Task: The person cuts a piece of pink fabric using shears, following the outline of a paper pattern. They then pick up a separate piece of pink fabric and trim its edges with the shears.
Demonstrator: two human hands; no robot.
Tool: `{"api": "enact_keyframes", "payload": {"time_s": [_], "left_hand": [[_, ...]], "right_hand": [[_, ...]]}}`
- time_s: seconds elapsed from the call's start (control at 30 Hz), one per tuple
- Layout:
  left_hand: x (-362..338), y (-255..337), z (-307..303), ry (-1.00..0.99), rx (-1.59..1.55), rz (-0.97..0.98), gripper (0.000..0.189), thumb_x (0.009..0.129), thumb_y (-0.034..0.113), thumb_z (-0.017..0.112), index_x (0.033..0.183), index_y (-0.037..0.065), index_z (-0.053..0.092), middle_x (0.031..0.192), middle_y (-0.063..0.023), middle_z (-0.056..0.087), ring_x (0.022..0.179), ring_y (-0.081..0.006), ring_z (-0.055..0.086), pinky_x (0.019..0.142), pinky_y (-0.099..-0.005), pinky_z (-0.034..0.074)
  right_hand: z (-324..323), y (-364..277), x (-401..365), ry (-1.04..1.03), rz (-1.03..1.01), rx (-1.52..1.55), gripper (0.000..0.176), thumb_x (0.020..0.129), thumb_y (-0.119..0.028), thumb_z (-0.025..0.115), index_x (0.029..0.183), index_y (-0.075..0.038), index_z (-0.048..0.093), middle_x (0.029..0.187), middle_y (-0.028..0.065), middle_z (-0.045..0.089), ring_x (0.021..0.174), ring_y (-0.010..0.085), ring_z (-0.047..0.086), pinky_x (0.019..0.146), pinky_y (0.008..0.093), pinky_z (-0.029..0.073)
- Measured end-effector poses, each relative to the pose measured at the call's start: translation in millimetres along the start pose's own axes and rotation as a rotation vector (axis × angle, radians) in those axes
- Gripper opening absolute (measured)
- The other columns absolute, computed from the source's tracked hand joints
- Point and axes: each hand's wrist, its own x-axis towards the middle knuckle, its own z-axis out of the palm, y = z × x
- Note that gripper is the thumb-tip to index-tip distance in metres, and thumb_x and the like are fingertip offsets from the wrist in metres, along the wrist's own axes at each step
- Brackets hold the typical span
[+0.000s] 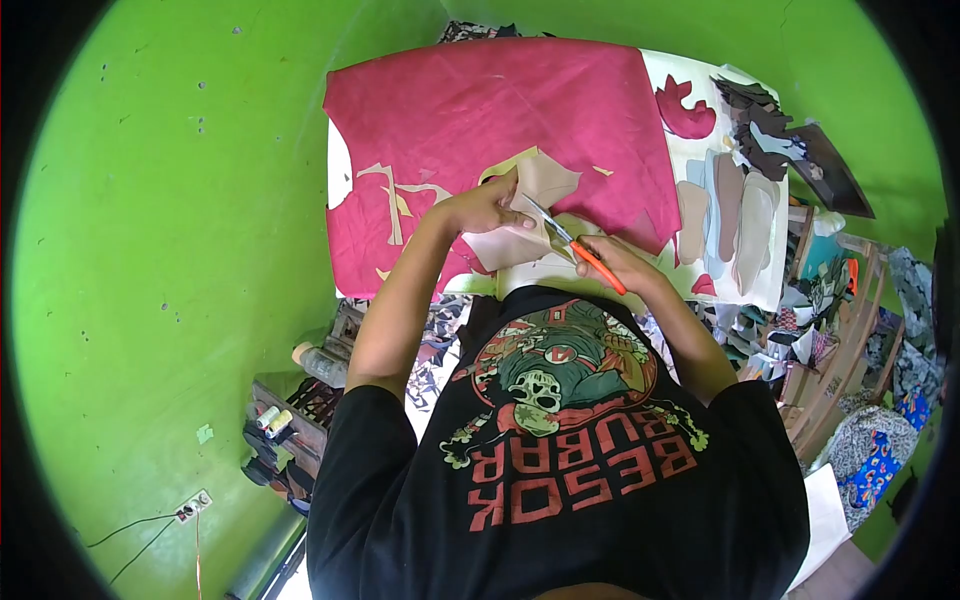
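Note:
My left hand (487, 207) is closed on a beige sheet of material (548, 180), with the fingers bent over its upper part and the thumb lying on top. In my right hand (612, 262) is a pair of scissors (597, 268) with an orange handle. The metal blades point up and left and reach the beige sheet beside my left thumb. A yellowish edge shows behind the sheet near my left fingers. Under both hands lies a large crimson sheet (450, 110), spread over the white table.
Narrow beige offcuts (393, 205) lie left of my hands. On the table's right side are sole-shaped pieces (729, 195), a cut crimson scrap (686, 112) and dark scraps (765, 150). A wooden rack (835, 340) with scraps stands at right; green walls (180, 250) rise around.

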Motion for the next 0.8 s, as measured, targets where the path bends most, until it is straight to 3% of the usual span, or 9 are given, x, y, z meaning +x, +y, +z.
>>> {"api": "enact_keyframes", "payload": {"time_s": [0.2,0.33,0.37,0.43,0.47,0.53,0.63,0.7,0.8], "left_hand": [[-2.7,1.0,4.6,-0.004,-0.08,0.0,0.088,0.087,0.008,0.079,0.155,0.002,0.023,0.147,-0.0116,0.047,0.141,-0.0216,0.039,0.118,-0.0384,0.029],[3.2,-37.3,2.9,0.038,-0.017,-0.066,0.087,0.088,0.006,0.077,0.155,0.002,0.021,0.147,-0.0109,0.048,0.138,-0.021,0.042,0.115,-0.0384,0.033],[3.4,-39.5,3.7,0.037,-0.017,-0.065,0.087,0.088,0.006,0.077,0.155,0.002,0.021,0.147,-0.0109,0.048,0.138,-0.021,0.042,0.115,-0.0384,0.033],[-1.4,-20.8,9.5,-0.067,-0.249,-0.043,0.07,0.09,0.009,0.076,0.148,0.0,0.038,0.134,-0.008,0.059,0.126,-0.0175,0.053,0.108,-0.0346,0.041],[-0.9,-25.2,10.0,-0.066,-0.25,-0.043,0.07,0.09,0.009,0.076,0.148,0.0,0.038,0.134,-0.008,0.059,0.126,-0.0175,0.053,0.108,-0.0346,0.041],[0.1,-28.6,10.2,-0.128,-0.189,-0.196,0.046,0.092,0.012,0.076,0.132,0.0,0.058,0.117,-0.0039,0.068,0.11,-0.0131,0.06,0.096,-0.0309,0.047],[-16.3,-7.0,16.0,-0.099,-0.255,-0.134,0.03,0.093,0.016,0.076,0.118,0.001,0.068,0.108,-0.0015,0.071,0.099,-0.0108,0.062,0.088,-0.0294,0.049],[-18.5,-16.3,15.8,-0.103,-0.228,-0.142,0.032,0.093,0.017,0.076,0.12,0.001,0.066,0.11,-0.002,0.07,0.101,-0.0115,0.062,0.089,-0.0296,0.049],[-20.9,-29.4,23.9,0.026,-0.297,-0.049,0.037,0.095,0.021,0.075,0.125,0.002,0.063,0.115,-0.0032,0.071,0.106,-0.0134,0.063,0.093,-0.0292,0.05]], "right_hand": [[-1.1,-8.9,-3.2,-0.138,0.278,0.224,0.055,0.087,-0.057,0.071,0.09,-0.003,0.057,0.076,0.0066,0.056,0.073,0.0189,0.057,0.066,0.0387,0.046],[12.2,0.4,-7.2,-0.136,0.283,0.35,0.051,0.088,-0.053,0.07,0.089,-0.005,0.056,0.076,0.0044,0.054,0.072,0.016,0.053,0.066,0.036,0.045],[16.6,1.3,-7.2,-0.076,0.2,0.343,0.049,0.088,-0.051,0.071,0.088,-0.005,0.056,0.075,0.0039,0.053,0.072,0.0156,0.051,0.066,0.0348,0.044],[22.9,-3.5,-5.6,-0.019,0.116,0.334,0.047,0.088,-0.05,0.071,0.088,-0.005,0.055,0.075,0.0035,0.053,0.071,0.0151,0.05,0.066,0.0336,0.043],[26.0,-5.9,-4.7,0.007,0.106,0.313,0.046,0.088,-0.048,0.072,0.088,-0.005,0.055,0.075,0.0031,0.052,0.071,0.0149,0.048,0.066,0.0329,0.043],[29.3,-6.5,-5.1,0.032,0.094,0.29,0.044,0.089,-0.047,0.072,0.088,-0.006,0.055,0.076,0.0028,0.052,0.071,0.0148,0.047,0.066,0.0323,0.042],[29.8,-6.8,-4.4,0.02,0.032,0.239,0.043,0.088,-0.045,0.074,0.087,-0.007,0.055,0.075,0.0024,0.051,0.069,0.0141,0.048,0.065,0.0321,0.043],[22.3,-17.8,-6.7,-0.12,0.215,0.357,0.045,0.089,-0.049,0.074,0.088,-0.008,0.055,0.074,0.0021,0.051,0.067,0.0129,0.05,0.064,0.0312,0.044],[14.8,-25.8,-11.5,-0.107,0.329,0.395,0.049,0.09,-0.056,0.071,0.095,-0.009,0.058,0.071,0.0012,0.049,0.066,0.0144,0.05,0.062,0.0317,0.045]]}}
